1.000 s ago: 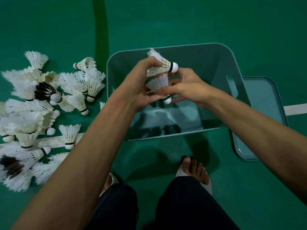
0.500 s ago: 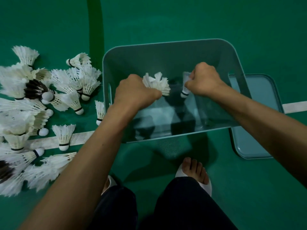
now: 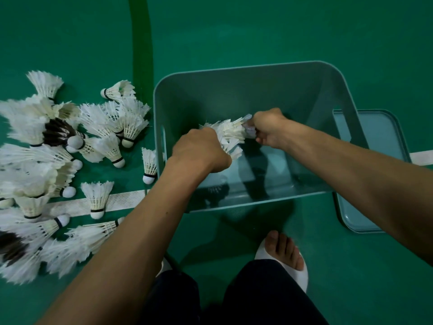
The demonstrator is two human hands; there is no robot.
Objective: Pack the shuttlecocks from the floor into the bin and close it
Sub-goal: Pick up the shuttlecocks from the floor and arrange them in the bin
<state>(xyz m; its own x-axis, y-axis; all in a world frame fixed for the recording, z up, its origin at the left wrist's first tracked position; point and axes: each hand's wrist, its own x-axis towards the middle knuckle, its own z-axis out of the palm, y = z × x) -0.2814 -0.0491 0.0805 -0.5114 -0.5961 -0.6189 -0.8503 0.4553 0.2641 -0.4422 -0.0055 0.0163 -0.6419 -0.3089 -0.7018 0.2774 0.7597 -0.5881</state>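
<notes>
A teal plastic bin [image 3: 234, 73] stands open on the green floor in front of me. Both my hands are lowered inside it. My left hand [image 3: 201, 152] grips white feathered shuttlecocks [image 3: 228, 136], their skirts fanning out to the right of my fist. My right hand [image 3: 268, 127] is curled around another shuttlecock, of which only a blurred bit shows by my fingers. A large heap of white shuttlecocks [image 3: 46, 160] lies on the floor left of the bin, a few with dark feathers. The bin's lid [image 3: 370, 160] lies flat on the floor to the right.
One shuttlecock [image 3: 149, 165] stands right against the bin's left wall. White court lines cross the floor under the heap and beside the lid. My feet in white slippers [image 3: 288, 261] stand just in front of the bin.
Both hands went from above the bin's rim down into the bin with the shuttlecocks. In the last half second they came closer together again.
</notes>
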